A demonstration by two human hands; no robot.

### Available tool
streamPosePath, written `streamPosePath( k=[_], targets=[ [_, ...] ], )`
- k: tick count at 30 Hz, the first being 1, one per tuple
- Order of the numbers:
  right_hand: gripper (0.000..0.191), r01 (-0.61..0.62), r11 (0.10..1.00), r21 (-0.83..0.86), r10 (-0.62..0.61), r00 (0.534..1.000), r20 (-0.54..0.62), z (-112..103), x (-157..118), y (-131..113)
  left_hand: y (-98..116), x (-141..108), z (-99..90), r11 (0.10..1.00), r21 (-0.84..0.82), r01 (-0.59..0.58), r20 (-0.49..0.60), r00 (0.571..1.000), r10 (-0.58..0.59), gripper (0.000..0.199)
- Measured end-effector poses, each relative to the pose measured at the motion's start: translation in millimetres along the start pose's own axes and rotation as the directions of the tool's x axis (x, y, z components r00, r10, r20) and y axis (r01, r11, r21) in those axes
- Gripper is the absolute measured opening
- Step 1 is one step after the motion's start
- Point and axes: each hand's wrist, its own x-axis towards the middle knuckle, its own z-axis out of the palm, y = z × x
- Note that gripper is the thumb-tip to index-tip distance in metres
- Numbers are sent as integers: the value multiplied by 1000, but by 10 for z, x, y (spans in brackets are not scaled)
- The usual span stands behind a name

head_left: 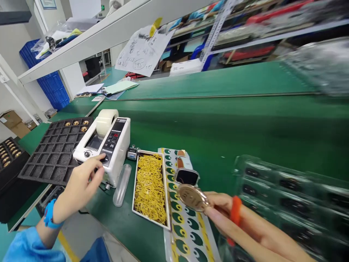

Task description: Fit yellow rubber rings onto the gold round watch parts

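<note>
My left hand (85, 180) reaches to the white automatic tape dispenser (120, 145). Its index finger is stretched out onto the front panel, the thumb stands apart, and nothing is held. A roll of clear tape (105, 122) sits on top of the dispenser, whose display glows red. Between the thumb and fingers of my right hand (226, 214) is a round rose-gold metal disc (192, 197), tilted, with faint markings on its face. An orange band (235, 211) circles one right finger. Beneath the disc lies a sticker sheet (178, 218) with dark green and yellow shapes.
A white box (134, 203) full of yellow rubber bands stands beside a clear plastic tube (122, 185). A black compartment tray (49, 160) at left holds several gold round parts. Clear blister trays (289, 196) lie at right. A smartwatch-like device (187, 177) rests near the sheet.
</note>
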Motion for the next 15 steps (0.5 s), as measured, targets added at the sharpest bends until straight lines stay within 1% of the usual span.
streamPosePath(
  k=[2, 4, 5, 6, 7, 8, 10, 11, 12, 14, 15],
  targets=[
    [19, -72, 995, 63, 67, 995, 77, -6, 31, -102, 83, 82, 2, 998, -51, 25, -2, 1000, -25, 14],
    [24, -161, 976, 146, 145, 983, 116, 1, 52, -212, 195, 152, 66, 979, -199, -36, -4, 999, 36, 16],
    [27, -201, 961, 191, 181, 976, 118, 7, 60, -261, 255, 185, 129, 953, -294, -68, 32, 996, 81, 17],
    [28, -230, 944, 237, 208, 972, 113, 14, 68, -302, 310, 218, 214, 920, -385, -76, 99, 987, 123, 20],
    [30, -248, 926, 283, 225, 968, 114, 20, 78, -333, 357, 252, 319, 885, -462, -57, 184, 970, 159, 22],
    [31, -259, 909, 326, 235, 966, 111, 25, 88, -353, 392, 285, 440, 857, -514, -9, 277, 945, 177, 23],
    [34, -270, 879, 393, 247, 963, 109, 27, 109, -370, 421, 345, 705, 816, -566, 117, 425, 890, 166, 27],
    [35, -275, 868, 413, 253, 961, 109, 25, 118, -372, 417, 370, 832, 800, -574, 174, 465, 873, 144, 29],
    [36, -279, 862, 423, 257, 960, 110, 22, 124, -373, 403, 388, 944, 785, -580, 217, 483, 868, 117, 30],
    [36, -283, 861, 421, 258, 959, 119, 19, 127, -377, 359, 405, 1104, 757, -598, 264, 484, 871, 79, 33],
    [35, -286, 863, 417, 256, 958, 128, 18, 123, -381, 336, 405, 1147, 749, -604, 273, 483, 873, 72, 35]
  ],
)
